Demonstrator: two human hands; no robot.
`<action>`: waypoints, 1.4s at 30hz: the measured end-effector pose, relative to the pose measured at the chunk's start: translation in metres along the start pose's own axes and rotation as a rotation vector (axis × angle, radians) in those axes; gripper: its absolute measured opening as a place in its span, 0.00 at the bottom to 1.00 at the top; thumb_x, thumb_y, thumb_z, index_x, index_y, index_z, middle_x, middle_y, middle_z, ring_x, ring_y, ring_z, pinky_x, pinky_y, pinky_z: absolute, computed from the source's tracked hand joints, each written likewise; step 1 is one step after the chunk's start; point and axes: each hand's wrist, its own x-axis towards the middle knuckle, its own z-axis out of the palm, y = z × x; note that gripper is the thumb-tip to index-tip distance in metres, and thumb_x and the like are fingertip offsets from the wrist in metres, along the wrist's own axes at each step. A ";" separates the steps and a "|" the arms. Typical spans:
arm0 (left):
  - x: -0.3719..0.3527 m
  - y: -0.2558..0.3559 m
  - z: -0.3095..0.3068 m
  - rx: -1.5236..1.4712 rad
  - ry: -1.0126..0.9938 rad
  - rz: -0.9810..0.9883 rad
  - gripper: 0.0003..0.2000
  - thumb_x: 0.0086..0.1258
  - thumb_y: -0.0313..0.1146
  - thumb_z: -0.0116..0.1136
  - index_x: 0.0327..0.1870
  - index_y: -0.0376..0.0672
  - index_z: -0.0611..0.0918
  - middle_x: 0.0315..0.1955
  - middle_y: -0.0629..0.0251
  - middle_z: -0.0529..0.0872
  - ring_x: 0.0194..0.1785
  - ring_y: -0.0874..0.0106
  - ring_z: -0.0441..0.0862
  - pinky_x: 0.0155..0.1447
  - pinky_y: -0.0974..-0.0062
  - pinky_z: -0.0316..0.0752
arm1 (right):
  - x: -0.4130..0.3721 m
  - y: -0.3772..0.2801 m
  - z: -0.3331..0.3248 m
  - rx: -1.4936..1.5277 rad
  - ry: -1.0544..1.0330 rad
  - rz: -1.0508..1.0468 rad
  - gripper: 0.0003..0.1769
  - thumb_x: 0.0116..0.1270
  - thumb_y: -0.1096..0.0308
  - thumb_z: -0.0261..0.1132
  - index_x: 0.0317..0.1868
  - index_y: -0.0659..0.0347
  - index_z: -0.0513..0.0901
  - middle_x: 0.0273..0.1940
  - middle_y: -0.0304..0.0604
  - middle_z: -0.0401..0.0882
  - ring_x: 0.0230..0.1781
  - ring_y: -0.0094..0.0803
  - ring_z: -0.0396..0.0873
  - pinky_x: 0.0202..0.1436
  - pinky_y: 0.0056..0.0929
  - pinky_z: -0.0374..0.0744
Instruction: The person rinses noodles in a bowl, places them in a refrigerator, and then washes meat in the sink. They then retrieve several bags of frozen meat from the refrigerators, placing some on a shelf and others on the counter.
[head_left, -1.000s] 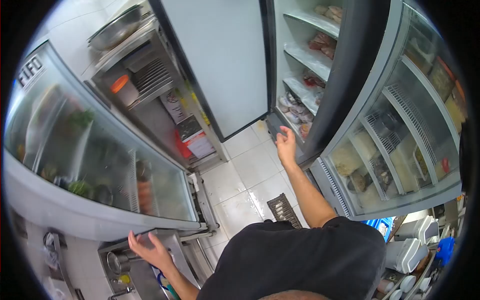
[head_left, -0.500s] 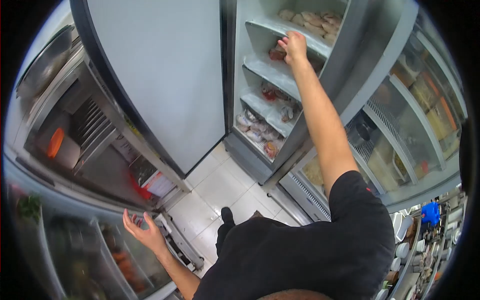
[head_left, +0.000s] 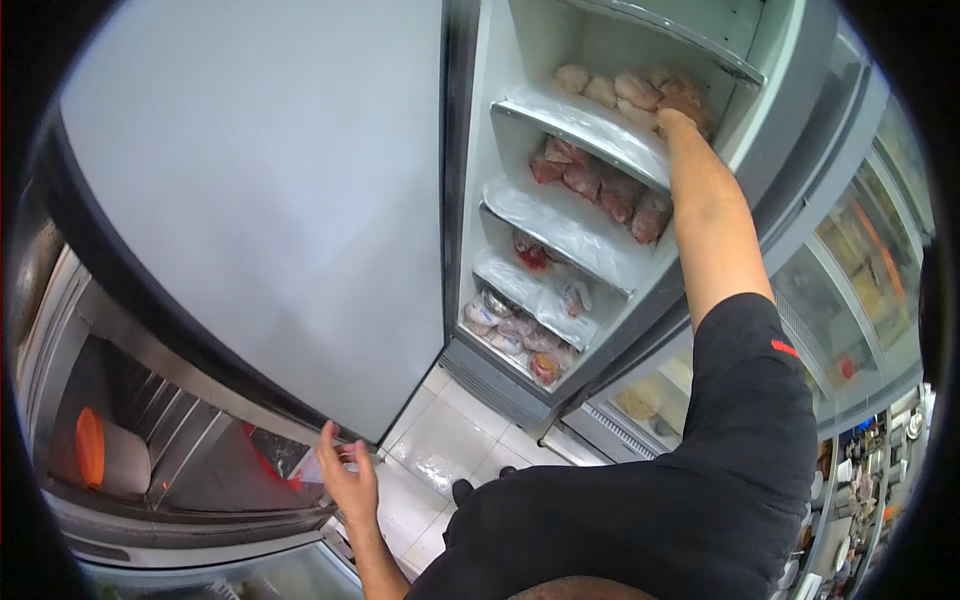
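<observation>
My right arm stretches into an upright fridge, and my right hand (head_left: 679, 110) is at the right end of a row of pale raw chickens (head_left: 638, 90) on an upper shelf. Its fingers are hidden among them, so I cannot tell whether they hold one. The chickens rest on a shelf lined with clear plastic (head_left: 590, 128). One shelf down lie dark red pieces of meat (head_left: 600, 185). My left hand (head_left: 348, 475) hangs low near the bottom edge of the wide fridge door (head_left: 270, 200), open with fingers apart and nothing in it.
Bagged food (head_left: 515, 335) fills the bottom shelf. On the left, a steel cabinet (head_left: 190, 420) holds a white container with an orange rim (head_left: 125, 460). A glass-doored fridge (head_left: 830, 290) stands to the right. White floor tiles (head_left: 435, 445) show below.
My right hand has gone from in front of the middle shelf up and right into the chickens. My left hand has shifted right, near the door's lower edge. The view is closer to the fridge.
</observation>
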 end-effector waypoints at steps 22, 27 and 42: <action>0.025 -0.056 0.079 0.115 -0.257 -0.185 0.24 0.70 0.28 0.66 0.68 0.42 0.77 0.53 0.56 0.86 0.42 0.66 0.84 0.43 0.68 0.79 | 0.080 0.035 0.005 -0.479 0.139 -0.413 0.28 0.73 0.69 0.60 0.72 0.51 0.69 0.71 0.54 0.71 0.69 0.59 0.72 0.72 0.50 0.74; 0.019 -0.053 0.084 0.111 -0.267 -0.213 0.24 0.69 0.28 0.67 0.67 0.42 0.78 0.52 0.56 0.86 0.42 0.66 0.85 0.43 0.68 0.79 | 0.091 0.040 0.010 -0.564 0.195 -0.553 0.27 0.76 0.70 0.54 0.74 0.49 0.68 0.72 0.50 0.71 0.70 0.58 0.72 0.72 0.51 0.74; 0.012 -0.075 0.049 -0.113 -0.278 -0.193 0.19 0.73 0.29 0.65 0.63 0.38 0.81 0.49 0.57 0.88 0.44 0.69 0.85 0.49 0.70 0.81 | -0.013 -0.017 -0.054 -0.579 0.177 -0.517 0.29 0.67 0.56 0.68 0.67 0.51 0.74 0.67 0.50 0.78 0.63 0.56 0.80 0.62 0.51 0.82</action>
